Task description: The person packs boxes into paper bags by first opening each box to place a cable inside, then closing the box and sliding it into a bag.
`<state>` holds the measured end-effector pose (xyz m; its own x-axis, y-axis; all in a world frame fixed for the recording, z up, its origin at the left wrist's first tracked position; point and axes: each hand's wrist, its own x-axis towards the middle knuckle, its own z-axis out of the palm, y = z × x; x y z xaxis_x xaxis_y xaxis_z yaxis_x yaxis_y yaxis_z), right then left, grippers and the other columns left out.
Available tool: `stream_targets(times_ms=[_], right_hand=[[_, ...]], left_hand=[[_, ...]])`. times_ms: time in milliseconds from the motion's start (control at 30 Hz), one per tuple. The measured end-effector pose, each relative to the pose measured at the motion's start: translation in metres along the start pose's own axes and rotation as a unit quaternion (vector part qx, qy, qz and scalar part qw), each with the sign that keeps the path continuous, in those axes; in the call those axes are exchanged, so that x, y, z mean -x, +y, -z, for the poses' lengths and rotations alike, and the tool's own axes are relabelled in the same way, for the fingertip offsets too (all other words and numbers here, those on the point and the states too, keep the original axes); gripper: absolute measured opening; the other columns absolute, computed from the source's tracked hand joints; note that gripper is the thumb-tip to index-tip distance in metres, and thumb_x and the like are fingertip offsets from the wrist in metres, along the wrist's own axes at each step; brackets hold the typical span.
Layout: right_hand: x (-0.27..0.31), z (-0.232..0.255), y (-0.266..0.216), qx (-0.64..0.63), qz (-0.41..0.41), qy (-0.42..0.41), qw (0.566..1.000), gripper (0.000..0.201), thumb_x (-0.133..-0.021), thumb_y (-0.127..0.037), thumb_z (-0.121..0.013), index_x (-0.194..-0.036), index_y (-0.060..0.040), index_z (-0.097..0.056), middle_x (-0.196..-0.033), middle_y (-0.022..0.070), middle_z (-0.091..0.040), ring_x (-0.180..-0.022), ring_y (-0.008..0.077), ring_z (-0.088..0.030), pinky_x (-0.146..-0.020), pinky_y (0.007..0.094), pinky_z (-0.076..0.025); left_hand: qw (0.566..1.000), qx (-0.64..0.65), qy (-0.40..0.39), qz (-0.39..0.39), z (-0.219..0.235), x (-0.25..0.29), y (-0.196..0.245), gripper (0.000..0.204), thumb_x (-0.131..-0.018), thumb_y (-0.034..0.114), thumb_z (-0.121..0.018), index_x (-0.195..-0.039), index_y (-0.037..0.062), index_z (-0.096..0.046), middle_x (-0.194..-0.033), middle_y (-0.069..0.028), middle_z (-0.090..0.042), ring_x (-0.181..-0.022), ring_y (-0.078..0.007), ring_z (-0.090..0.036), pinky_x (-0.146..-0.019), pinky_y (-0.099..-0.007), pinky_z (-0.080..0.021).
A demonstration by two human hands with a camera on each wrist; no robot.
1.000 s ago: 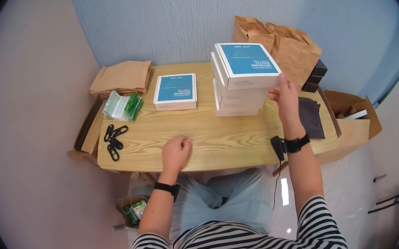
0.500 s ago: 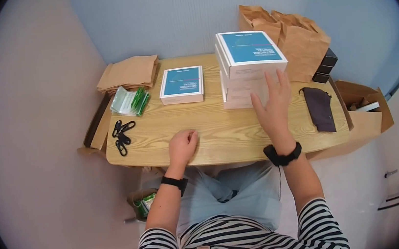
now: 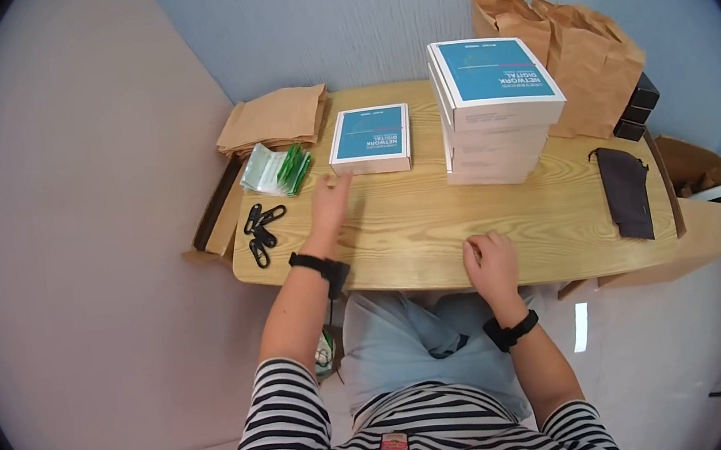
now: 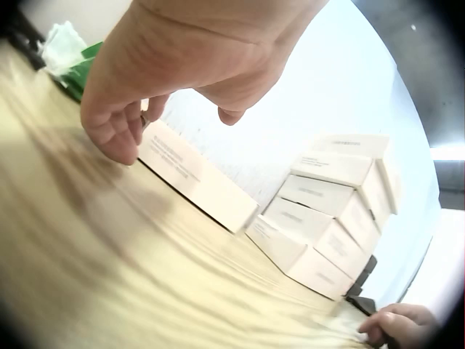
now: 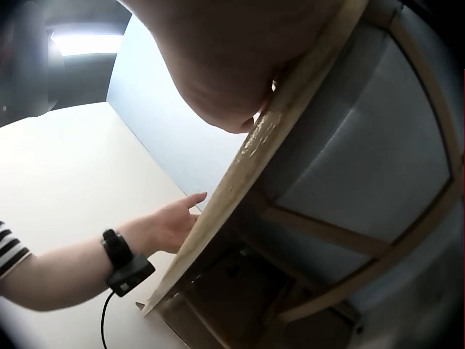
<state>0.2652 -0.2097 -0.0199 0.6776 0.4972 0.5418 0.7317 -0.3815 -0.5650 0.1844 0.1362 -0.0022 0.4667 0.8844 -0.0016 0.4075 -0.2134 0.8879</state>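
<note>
Just in front of a single white box with a blue top [image 3: 372,135], the left hand [image 3: 331,206] hovers with its fingers loosely bent and nothing in them. In the left wrist view this hand [image 4: 196,58] is close to the near side of that box [image 4: 192,174]; whether it touches is unclear. The right hand [image 3: 492,268] rests loosely curled at the table's front edge and holds nothing. Behind it stands a stack of similar boxes [image 3: 498,140]. The right wrist view shows the right hand [image 5: 225,65] large and dark at the table edge.
Left on the table [image 3: 417,250] lie folded brown paper [image 3: 273,119], green and clear packets [image 3: 270,171] and black clips [image 3: 264,234]. At right are brown paper bags [image 3: 587,66], small black boxes [image 3: 636,109], a dark pouch [image 3: 625,193] and an open carton [image 3: 707,221].
The right hand has left the box stack and come down to the table's front edge. The left hand has moved forward from the table's front to the single box. The head view has shifted.
</note>
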Motion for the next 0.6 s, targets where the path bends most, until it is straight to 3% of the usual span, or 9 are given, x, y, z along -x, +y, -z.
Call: stream_targets(times_ms=[33, 100, 133, 200, 333, 400, 533, 600], right_hand=[[0.000, 0.001, -0.001, 0.012, 0.013, 0.004, 1.000, 0.015, -0.089, -0.021, -0.071, -0.087, -0.0062, -0.072, -0.082, 0.0125, -0.060, -0.082, 0.0354, -0.059, -0.077, 0.0466, -0.045], [0.000, 0.000, 0.002, 0.028, 0.020, 0.009, 0.999, 0.015, -0.089, -0.022, -0.072, -0.087, -0.0066, -0.072, -0.082, 0.0122, -0.060, -0.082, 0.0349, -0.059, -0.076, 0.0466, -0.045], [0.000, -0.001, 0.003, 0.031, 0.022, 0.006, 0.999, 0.015, -0.089, -0.022, -0.072, -0.088, -0.0066, -0.072, -0.082, 0.0119, -0.060, -0.082, 0.0346, -0.059, -0.077, 0.0469, -0.044], [0.001, -0.002, 0.003, 0.036, 0.021, -0.002, 0.999, 0.015, -0.089, -0.022, -0.072, -0.088, -0.0067, -0.072, -0.083, 0.0115, -0.060, -0.082, 0.0343, -0.059, -0.077, 0.0472, -0.044], [0.000, -0.002, 0.003, 0.039, 0.019, 0.004, 0.999, 0.015, -0.088, -0.022, -0.072, -0.087, -0.0068, -0.071, -0.082, 0.0110, -0.060, -0.082, 0.0337, -0.058, -0.078, 0.0465, -0.044], [0.000, -0.002, 0.003, 0.043, 0.017, 0.005, 0.999, 0.015, -0.088, -0.021, -0.072, -0.087, -0.0069, -0.071, -0.082, 0.0108, -0.059, -0.082, 0.0335, -0.058, -0.078, 0.0462, -0.044], [0.000, -0.002, 0.004, 0.039, 0.026, 0.010, 0.999, 0.014, -0.088, -0.021, -0.072, -0.089, -0.0071, -0.071, -0.083, 0.0110, -0.059, -0.082, 0.0334, -0.058, -0.078, 0.0460, -0.044], [0.001, -0.002, 0.003, 0.036, 0.021, 0.012, 0.999, 0.014, -0.088, -0.021, -0.072, -0.089, -0.0071, -0.071, -0.083, 0.0111, -0.059, -0.082, 0.0333, -0.058, -0.078, 0.0462, -0.044]], left_hand=[[1.000, -0.004, -0.002, -0.003, -0.002, -0.008, 0.006, 0.082, -0.088, 0.055, -0.073, -0.144, -0.0013, -0.051, -0.124, -0.0262, -0.066, -0.097, -0.0380, -0.067, -0.084, -0.0402, -0.055], [0.947, -0.242, 0.133, -0.165, -0.008, -0.013, 0.028, 0.082, -0.086, 0.061, -0.072, -0.140, 0.0015, -0.057, -0.132, -0.0265, -0.061, -0.124, -0.0412, -0.058, -0.100, -0.0468, -0.049], [0.948, -0.242, 0.128, -0.165, -0.014, -0.016, 0.041, 0.082, -0.086, 0.061, -0.072, -0.140, 0.0015, -0.057, -0.132, -0.0265, -0.061, -0.124, -0.0412, -0.058, -0.100, -0.0468, -0.049], [0.958, -0.238, 0.008, -0.159, -0.029, -0.015, 0.073, 0.088, -0.084, 0.066, -0.070, -0.145, 0.0051, -0.054, -0.146, -0.0257, -0.050, -0.137, -0.0428, -0.044, -0.112, -0.0573, -0.037], [0.912, -0.356, 0.008, -0.205, -0.071, -0.005, 0.098, 0.092, -0.083, 0.071, -0.067, -0.150, 0.0094, -0.051, -0.152, -0.0281, -0.044, -0.144, -0.0446, -0.038, -0.115, -0.0643, -0.030], [0.887, -0.415, -0.016, -0.201, -0.084, -0.005, 0.100, 0.092, -0.085, 0.074, -0.062, -0.155, 0.0165, -0.046, -0.161, -0.0259, -0.034, -0.151, -0.0459, -0.026, -0.113, -0.0771, -0.017], [0.888, -0.410, -0.030, -0.206, -0.093, -0.009, 0.076, 0.091, -0.086, 0.073, -0.057, -0.158, 0.0202, -0.042, -0.166, -0.0248, -0.026, -0.154, -0.0464, -0.019, -0.113, -0.0792, -0.009], [0.874, -0.438, -0.094, -0.190, -0.083, 0.001, 0.078, 0.087, -0.087, 0.069, -0.056, -0.159, 0.0231, -0.040, -0.168, -0.0245, -0.022, -0.156, -0.0460, -0.015, -0.113, -0.0792, -0.009]])
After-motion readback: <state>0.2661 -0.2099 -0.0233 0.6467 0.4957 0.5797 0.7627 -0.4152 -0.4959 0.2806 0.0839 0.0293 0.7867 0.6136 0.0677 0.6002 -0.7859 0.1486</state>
